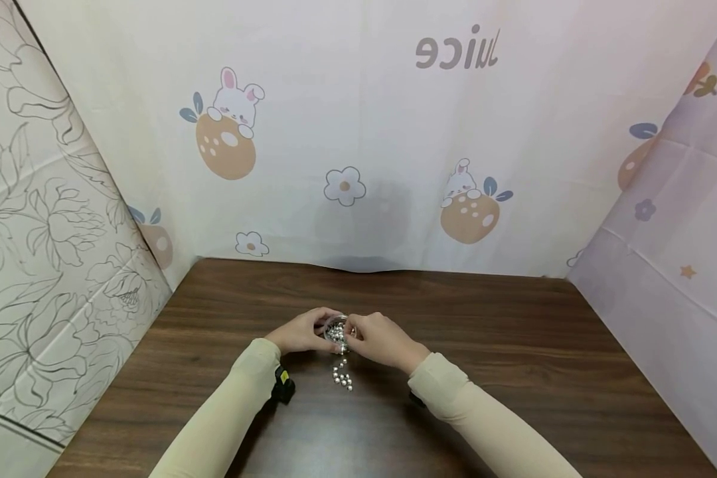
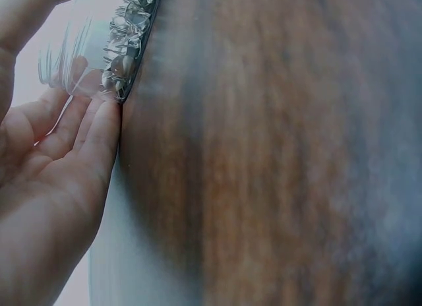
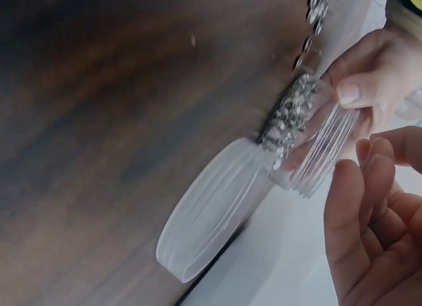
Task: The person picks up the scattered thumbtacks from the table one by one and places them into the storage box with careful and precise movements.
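- The left hand point(image 1: 303, 332) grips a clear jar point(image 3: 333, 148) on the table point(image 1: 514, 345), silvery beads point(image 3: 290, 115) inside.
- The right hand point(image 1: 382, 338) bunches its fingertips near the jar's mouth; any hold cannot be told.
- A clear lid point(image 3: 206, 210) rests alongside.

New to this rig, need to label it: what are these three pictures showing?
No robot: the left hand and right hand are a person's, bare, over a wood-grain table. The wide picture is from a camera worn on the head, looking forward and down. The two tilted close-ups are from wrist-worn cameras, facing each hand's work. The left hand holds a clear jar of silvery beads. The right is at its mouth; whether it pinches a bead can't be told. Loose beads lie on the table, nearer the person than the jar. A clear lid sits beside it, seen in the right-wrist picture.
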### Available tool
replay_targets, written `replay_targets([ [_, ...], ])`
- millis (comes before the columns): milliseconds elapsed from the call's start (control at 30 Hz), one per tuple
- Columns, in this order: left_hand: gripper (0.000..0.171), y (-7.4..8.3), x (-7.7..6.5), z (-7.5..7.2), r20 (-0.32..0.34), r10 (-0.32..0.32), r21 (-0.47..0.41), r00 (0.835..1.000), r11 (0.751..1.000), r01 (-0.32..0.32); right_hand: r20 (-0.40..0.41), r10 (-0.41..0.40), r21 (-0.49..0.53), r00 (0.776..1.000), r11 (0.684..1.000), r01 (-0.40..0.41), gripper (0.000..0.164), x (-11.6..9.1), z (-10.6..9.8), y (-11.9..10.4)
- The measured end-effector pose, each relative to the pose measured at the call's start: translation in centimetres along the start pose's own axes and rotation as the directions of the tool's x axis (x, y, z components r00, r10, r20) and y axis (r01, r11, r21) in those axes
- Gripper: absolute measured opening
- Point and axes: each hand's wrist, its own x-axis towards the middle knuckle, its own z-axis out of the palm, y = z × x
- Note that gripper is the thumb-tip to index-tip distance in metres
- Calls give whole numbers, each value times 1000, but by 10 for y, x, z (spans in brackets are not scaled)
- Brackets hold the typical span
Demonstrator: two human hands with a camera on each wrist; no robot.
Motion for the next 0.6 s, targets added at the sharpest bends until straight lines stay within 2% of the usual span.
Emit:
replay_targets([
  [100, 68, 1, 0, 0, 3, 10, -8, 1000, 1000, -10, 21, -35, 5, 999, 999, 35, 7, -5, 1, -3],
  [267, 68, 2, -1, 1, -6, 6, -13, 1000, 1000, -6, 38, -98, -49, 994, 994, 100, 7, -9, 6, -3],
  [400, 67, 2, -1, 1, -9, 9, -10, 1000, 1000, -9, 83, -134, -67, 988, 988, 140, 5, -14, 7, -2],
  [600, 66, 2, -1, 2, -12, 19, -8, 1000, 1000, -19, 168, -116, -32, 979, 992, 123, 5, -22, 11, -4],
])
